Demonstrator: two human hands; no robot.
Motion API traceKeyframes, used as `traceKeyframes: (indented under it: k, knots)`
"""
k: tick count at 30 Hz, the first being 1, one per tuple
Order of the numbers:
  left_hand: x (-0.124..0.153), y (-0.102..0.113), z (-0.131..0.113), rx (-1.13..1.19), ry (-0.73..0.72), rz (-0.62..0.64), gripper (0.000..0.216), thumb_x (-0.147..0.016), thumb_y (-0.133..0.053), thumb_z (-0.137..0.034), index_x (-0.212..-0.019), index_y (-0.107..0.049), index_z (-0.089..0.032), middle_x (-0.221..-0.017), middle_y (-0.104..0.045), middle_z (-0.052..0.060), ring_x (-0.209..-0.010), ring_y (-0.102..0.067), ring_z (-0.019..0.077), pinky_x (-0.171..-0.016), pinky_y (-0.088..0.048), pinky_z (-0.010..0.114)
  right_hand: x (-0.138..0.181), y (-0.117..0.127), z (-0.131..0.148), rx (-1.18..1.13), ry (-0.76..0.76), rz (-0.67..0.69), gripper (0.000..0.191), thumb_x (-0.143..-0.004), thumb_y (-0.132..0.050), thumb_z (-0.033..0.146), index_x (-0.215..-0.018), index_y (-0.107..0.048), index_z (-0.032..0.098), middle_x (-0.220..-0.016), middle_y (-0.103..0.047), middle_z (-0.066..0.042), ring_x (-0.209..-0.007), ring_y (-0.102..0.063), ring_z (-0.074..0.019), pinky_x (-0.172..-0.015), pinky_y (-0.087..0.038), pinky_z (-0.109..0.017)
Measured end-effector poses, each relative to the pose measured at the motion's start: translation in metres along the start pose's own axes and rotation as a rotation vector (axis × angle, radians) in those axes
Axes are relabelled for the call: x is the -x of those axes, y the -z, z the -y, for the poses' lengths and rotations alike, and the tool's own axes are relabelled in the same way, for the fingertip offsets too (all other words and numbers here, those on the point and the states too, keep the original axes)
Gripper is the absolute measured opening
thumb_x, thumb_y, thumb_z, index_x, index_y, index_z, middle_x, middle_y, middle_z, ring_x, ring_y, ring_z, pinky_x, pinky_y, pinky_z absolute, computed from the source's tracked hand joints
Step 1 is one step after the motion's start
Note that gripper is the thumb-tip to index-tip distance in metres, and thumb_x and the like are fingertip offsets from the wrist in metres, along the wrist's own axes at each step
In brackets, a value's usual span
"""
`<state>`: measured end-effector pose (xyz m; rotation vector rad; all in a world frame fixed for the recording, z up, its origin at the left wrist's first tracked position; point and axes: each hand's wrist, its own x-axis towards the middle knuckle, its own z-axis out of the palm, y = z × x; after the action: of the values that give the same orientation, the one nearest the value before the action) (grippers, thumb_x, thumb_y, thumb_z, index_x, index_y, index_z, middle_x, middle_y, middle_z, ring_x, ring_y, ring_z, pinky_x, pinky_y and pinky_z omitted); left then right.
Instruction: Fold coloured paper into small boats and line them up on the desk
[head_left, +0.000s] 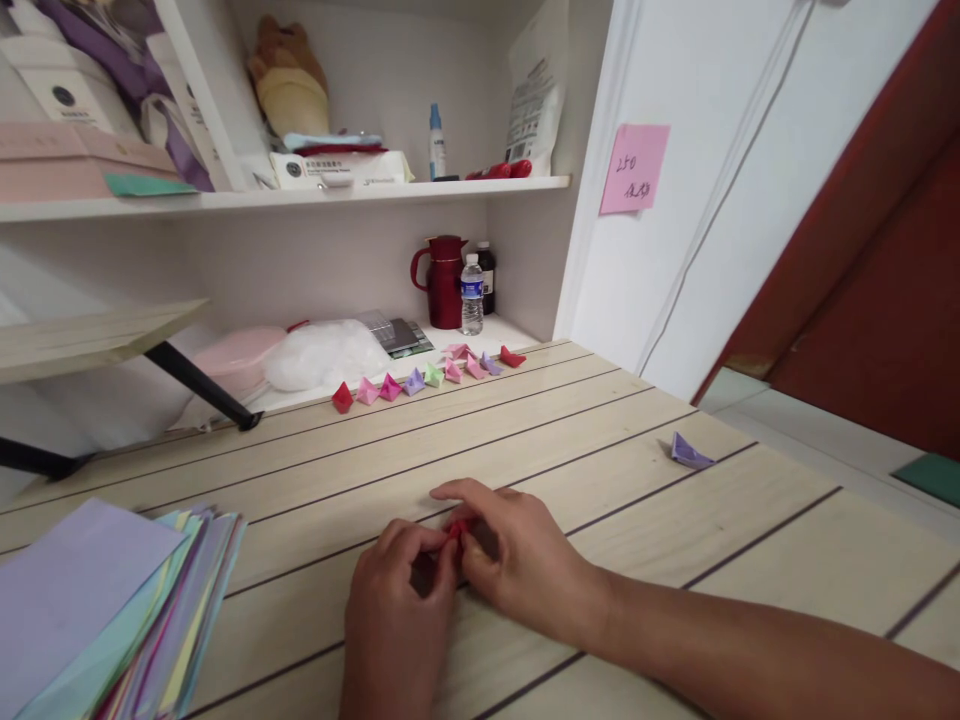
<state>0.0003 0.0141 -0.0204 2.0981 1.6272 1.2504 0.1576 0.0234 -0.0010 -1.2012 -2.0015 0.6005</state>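
Between my two hands is a small piece of folded red paper [460, 528], mostly hidden by the fingers. My left hand [401, 590] pinches it from the left with thumb and forefinger. From the right, my right hand [517, 555] grips it, the forefinger arched above it. Farther back on the slatted wooden table [315, 540] stands a row of folded paper boats in several colours, among them a red paper boat [342, 398] at the left end and a green paper boat [433, 375]. A lone purple paper boat [688, 453] sits at the right.
A stack of coloured paper sheets [90, 600] lies at the left front. Behind the table, a shelf holds a red jug [445, 285], a water bottle [472, 295] and a white plastic bag [326, 355]. A black-legged raised board [97, 340] stands at the left.
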Motion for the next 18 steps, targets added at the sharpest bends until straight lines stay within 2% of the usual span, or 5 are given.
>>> traceKeyframes:
  k: [5, 10, 14, 18]
  knots:
    - [-0.002, -0.001, 0.000, 0.079, 0.035, 0.030, 0.013, -0.079, -0.059, -0.025, -0.067, -0.064, -0.023, -0.068, -0.066, -0.002, -0.063, -0.063, 0.0150, -0.063, -0.050, 0.029, -0.001, -0.001, -0.001, -0.047, -0.054, -0.001, 0.047, -0.079, -0.052, 0.010, -0.121, -0.059, 0.030, -0.077, -0.074, 0.004, -0.065, -0.068, -0.0151, -0.066, -0.050, -0.025]
    - [-0.005, -0.001, 0.000, 0.121, 0.115, 0.062, 0.013, -0.079, -0.058, -0.029, -0.069, -0.064, -0.023, -0.070, -0.067, -0.001, -0.065, -0.064, 0.0160, -0.064, -0.050, 0.030, -0.003, -0.002, -0.004, -0.051, -0.074, -0.011, 0.038, -0.081, -0.056, 0.013, -0.115, -0.064, 0.029, -0.077, -0.074, 0.003, -0.068, -0.068, -0.0158, -0.068, -0.050, -0.026]
    - [-0.005, -0.001, -0.001, 0.127, 0.181, 0.051, 0.013, -0.077, -0.057, -0.031, -0.069, -0.064, -0.023, -0.070, -0.068, 0.001, -0.064, -0.064, 0.0174, -0.063, -0.050, 0.031, -0.006, -0.003, -0.010, -0.213, -0.106, 0.005, 0.033, -0.083, -0.059, 0.014, -0.114, -0.064, 0.026, -0.077, -0.074, 0.003, -0.066, -0.066, -0.0143, -0.065, -0.050, -0.025]
    - [-0.005, 0.000, -0.003, 0.149, 0.206, 0.052, 0.012, -0.076, -0.057, -0.030, -0.067, -0.063, -0.023, -0.069, -0.067, 0.001, -0.062, -0.063, 0.0175, -0.061, -0.050, 0.032, -0.008, 0.000, -0.014, -0.303, -0.134, 0.039, 0.012, -0.087, -0.062, 0.018, -0.095, -0.070, 0.022, -0.076, -0.074, 0.001, -0.069, -0.067, -0.0144, -0.067, -0.051, -0.025]
